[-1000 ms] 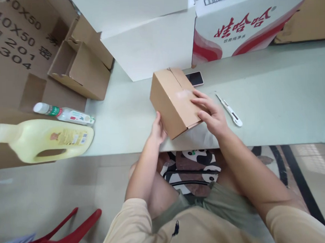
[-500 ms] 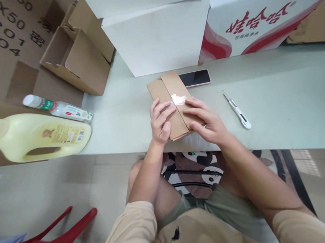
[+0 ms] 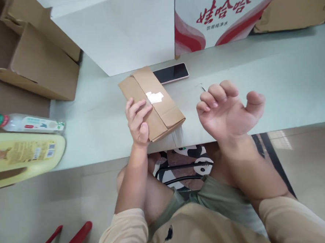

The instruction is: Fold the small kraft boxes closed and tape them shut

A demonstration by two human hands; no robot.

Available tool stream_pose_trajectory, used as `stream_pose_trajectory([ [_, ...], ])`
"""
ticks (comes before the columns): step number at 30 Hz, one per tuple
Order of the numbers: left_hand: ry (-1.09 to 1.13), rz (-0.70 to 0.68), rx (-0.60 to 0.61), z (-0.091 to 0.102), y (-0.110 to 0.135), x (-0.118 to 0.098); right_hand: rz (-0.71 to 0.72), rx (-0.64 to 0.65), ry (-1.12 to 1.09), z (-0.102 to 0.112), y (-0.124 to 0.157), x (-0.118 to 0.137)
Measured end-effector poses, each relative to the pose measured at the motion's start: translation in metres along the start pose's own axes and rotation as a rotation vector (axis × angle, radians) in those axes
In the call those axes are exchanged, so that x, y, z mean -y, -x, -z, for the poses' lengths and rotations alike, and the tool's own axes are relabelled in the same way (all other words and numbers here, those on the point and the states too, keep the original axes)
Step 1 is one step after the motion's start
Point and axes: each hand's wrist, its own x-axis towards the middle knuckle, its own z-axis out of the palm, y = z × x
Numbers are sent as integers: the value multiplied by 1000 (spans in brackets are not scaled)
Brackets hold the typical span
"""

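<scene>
Sealing seems underway: left hand (image 3: 137, 122) pins the box (image 3: 151, 102) flat on the worktop (image 3: 273, 85), while right hand (image 3: 228, 110) hovers empty, fingers loosely curled, so pressing the tape (image 3: 154, 97) down looks next.

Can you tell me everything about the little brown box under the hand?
The small cardboard box is plain brown, flat and low, lying turned at an angle near the front edge of the pale table. Its top flaps are shut, meeting in a seam down the middle, with a shiny scrap of clear tape over the seam. The left hand rests on its near left part, fingers spread on the top. Its far corner sits right by a dark phone. The right hand is lifted clear of it.
</scene>
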Motion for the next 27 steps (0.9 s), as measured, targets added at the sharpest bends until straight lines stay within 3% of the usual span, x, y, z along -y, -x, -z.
stream_pose_trajectory([
  [5, -49, 35, -5, 0, 1, 0, 15, 16, 17, 3, -1, 0],
  [9, -17, 30, -14, 1, 1, 1, 67, 47, 199, 10, -5, 1],
  [12, -19, 21, -22, 1, 0, 3, 190, -5, 590, 30, -15, 3],
  [14, -25, 14, -13, 1, 0, 2, 333, -115, 1001, 52, -24, 5],
  [16, -22, -1, -11, 1, -1, 2, 388, -222, 1435, 76, -33, 7],
  [18, -13, -11, -13, 1, 0, 2, 263, -305, 1792, 97, -39, 9],
  [21, -28, 31, -7, 1, 1, 3, -12, -392, 2085, 116, -43, 9],
  [24, -46, 69, 4, 1, 1, 2, -119, -405, 2147, 115, -43, 11],
  [27, -31, 13, 8, 1, 1, -1, -51, -505, 1994, 97, -41, 13],
])
